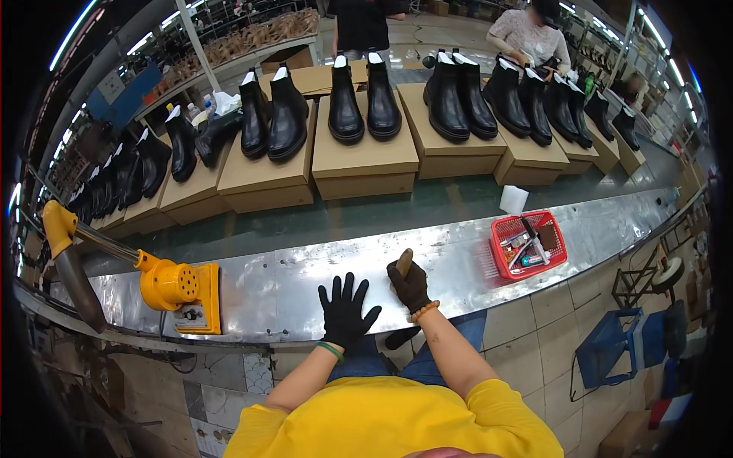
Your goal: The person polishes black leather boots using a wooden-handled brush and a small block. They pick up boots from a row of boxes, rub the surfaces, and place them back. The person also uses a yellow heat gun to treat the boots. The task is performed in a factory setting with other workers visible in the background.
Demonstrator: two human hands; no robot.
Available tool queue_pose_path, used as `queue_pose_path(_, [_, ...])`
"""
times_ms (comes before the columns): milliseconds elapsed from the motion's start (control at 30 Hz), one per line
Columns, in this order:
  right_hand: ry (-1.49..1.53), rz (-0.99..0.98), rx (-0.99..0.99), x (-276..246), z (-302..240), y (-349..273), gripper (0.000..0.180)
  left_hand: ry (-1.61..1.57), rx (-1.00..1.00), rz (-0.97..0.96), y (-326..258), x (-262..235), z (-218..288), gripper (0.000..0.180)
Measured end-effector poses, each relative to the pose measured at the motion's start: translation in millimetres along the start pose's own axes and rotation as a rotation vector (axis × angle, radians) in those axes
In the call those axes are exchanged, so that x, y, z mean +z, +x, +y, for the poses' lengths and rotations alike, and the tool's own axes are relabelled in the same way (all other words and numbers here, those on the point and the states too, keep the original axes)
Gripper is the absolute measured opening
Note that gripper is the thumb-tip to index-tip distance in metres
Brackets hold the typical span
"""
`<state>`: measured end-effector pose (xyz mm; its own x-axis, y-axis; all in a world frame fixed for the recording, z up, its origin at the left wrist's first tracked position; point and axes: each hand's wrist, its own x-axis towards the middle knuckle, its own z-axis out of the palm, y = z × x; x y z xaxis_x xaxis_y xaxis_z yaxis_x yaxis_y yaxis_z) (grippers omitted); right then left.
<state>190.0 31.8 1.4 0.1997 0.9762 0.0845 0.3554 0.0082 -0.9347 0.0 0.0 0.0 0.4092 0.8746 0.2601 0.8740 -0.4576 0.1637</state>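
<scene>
My left hand (347, 311), in a black glove, lies flat with fingers spread at the near edge of the metal bench (336, 263). My right hand (411, 287), gloved in black too, is closed around an elongated brown piece (403, 263) whose rounded end sticks out past the fingers. Its exact kind is hidden by the grip. Beyond both hands, pairs of black ankle boots (347, 111) stand on cardboard boxes (364, 168), with white paper showing in their tops.
Right of my hands sits a red plastic basket (500, 263) with small tools and tubes, a white block (514, 200) just behind it. A yellow lamp-like machine (174, 285) stands at the left. Two people (366, 27) are across the line.
</scene>
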Motion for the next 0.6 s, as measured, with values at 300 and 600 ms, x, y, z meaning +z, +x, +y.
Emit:
queue_pose_path(300, [-0.001, 0.264, -0.300, 13, 4, 6, 0.027, 0.001, -0.007, -0.001, 3, -5, -5, 0.064])
queue_pose_path(600, [0.045, 0.299, -0.408, 14, -1, 7, 0.032, 0.003, -0.011, -0.009, 2, -6, -6, 0.064])
